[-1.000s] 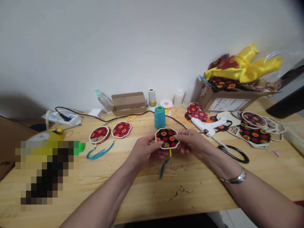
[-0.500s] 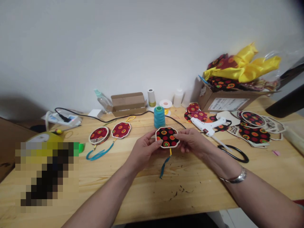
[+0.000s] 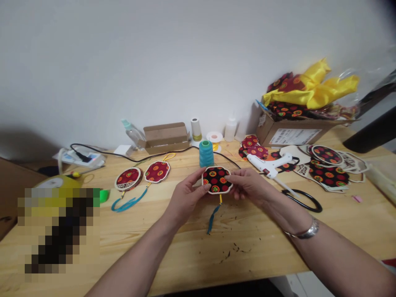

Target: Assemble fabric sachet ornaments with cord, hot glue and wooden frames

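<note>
Between my two hands is a scalloped ornament (image 3: 217,180) with black patterned fabric and a pale wooden rim. My left hand (image 3: 192,190) is closed on its left edge, thumb on the front. At the right edge my right hand (image 3: 244,184) pinches it, the thumb lying on the fabric. A teal tassel (image 3: 213,218) hangs from the ornament's lower edge by a short yellow cord. Just behind stands a teal thread cone (image 3: 206,154). Fingers behind the ornament are mostly hidden.
Two red fabric ornaments, one round (image 3: 128,178) and one scalloped (image 3: 157,171), lie at left. To the right are a white glue gun (image 3: 268,164), a black ring (image 3: 305,201) and wooden frames (image 3: 354,162). A fabric-filled cardboard box (image 3: 293,134) stands behind; a black cable (image 3: 161,154) crosses the table (image 3: 173,264).
The view has shifted slightly. Both hands keep their hold on the ornament, which has barely moved.
</note>
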The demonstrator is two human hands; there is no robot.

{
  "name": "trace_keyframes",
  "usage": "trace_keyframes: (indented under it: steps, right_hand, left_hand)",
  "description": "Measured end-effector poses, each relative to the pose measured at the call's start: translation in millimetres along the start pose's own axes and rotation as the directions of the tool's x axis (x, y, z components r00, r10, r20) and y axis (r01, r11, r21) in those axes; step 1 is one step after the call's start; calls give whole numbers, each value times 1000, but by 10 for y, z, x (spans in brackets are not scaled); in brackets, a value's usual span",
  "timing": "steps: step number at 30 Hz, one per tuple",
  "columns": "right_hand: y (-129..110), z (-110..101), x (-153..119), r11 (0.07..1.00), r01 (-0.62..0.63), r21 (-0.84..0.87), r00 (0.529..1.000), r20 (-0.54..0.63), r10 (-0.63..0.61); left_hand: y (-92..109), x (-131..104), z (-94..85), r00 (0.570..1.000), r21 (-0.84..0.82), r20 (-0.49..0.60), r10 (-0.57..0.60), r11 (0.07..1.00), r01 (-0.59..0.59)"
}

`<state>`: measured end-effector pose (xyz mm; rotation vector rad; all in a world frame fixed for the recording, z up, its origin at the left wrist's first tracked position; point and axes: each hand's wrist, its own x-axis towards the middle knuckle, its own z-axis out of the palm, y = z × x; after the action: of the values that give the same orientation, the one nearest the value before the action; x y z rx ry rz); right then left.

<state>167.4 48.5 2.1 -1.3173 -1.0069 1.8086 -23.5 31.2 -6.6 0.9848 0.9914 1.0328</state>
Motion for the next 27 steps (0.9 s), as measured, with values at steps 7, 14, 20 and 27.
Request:
trace_keyframes:
  steps: [7, 14, 20, 27]
  right_hand:
    - [4, 1, 6, 1000, 8, -5, 1000, -4, -8]
    - [-7, -8, -2, 1000, 0, 4, 1000, 0, 0]
    - [-27, -13, 0, 1000, -18, -2, 1000, -6, 18]
    - [-2, -16, 15, 1000, -15, 9, 1000, 2, 15]
  left_hand:
    - [25, -15, 13, 999, 52, -4, -43, 998, 43]
    - [65, -21, 0, 997, 17, 25, -68, 998, 68]
    - [85, -29, 9, 990, -12, 71, -120, 993, 121]
    - [66, -23, 7, 994, 52, 53, -99, 994, 96]
